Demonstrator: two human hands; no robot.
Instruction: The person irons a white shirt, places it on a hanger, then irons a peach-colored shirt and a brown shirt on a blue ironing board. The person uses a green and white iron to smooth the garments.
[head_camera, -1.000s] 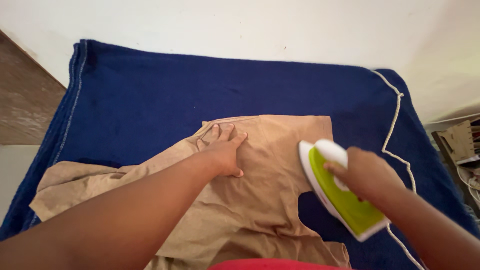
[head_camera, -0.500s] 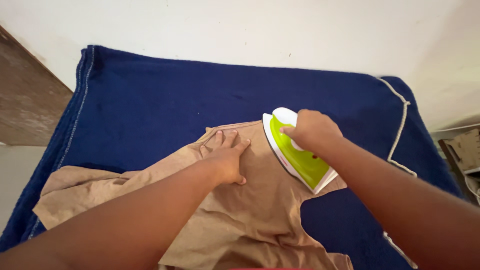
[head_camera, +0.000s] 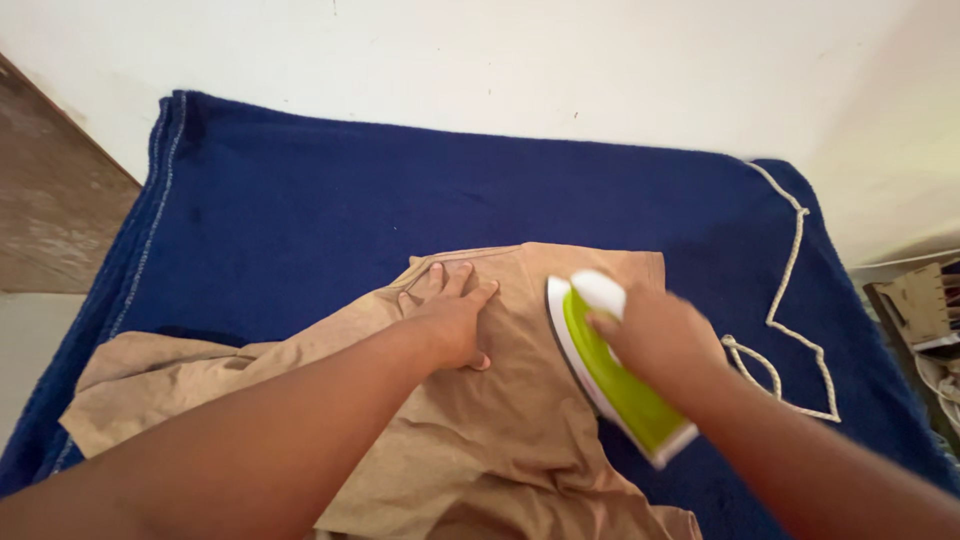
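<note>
The tan garment (head_camera: 500, 420) lies spread on a dark blue blanket (head_camera: 330, 190) that covers the worktop, and everything here is placed against that garment. Its upper hem runs level across the middle of the view, its body falls toward the camera, and a crumpled part trails off to the left over the blanket.

The left hand (head_camera: 452, 318) lies flat on the garment just below the upper hem, palm down, fingers (head_camera: 438, 277) spread apart and pointing away from the person, pressing the cloth to the blanket; it grips nothing. The forearm crosses the garment's left half from the lower left corner.

The right hand (head_camera: 655, 335) is closed around the handle of a green and white iron (head_camera: 610, 370), fingers wrapped over the top. The iron sits on the garment's right part, its white nose pointing toward the upper hem and its heel reaching the garment's right edge, where the cloth is cut in a curve and bare blanket shows. The hand and iron are slightly blurred. The 2 hands are near each other but apart, with a strip of smooth cloth between them.

A white braided cord (head_camera: 790, 300) loops over the blanket to the right of the garment, clear of the cloth. Beyond the garment's far side rises a pale wall (head_camera: 500, 60)
</note>
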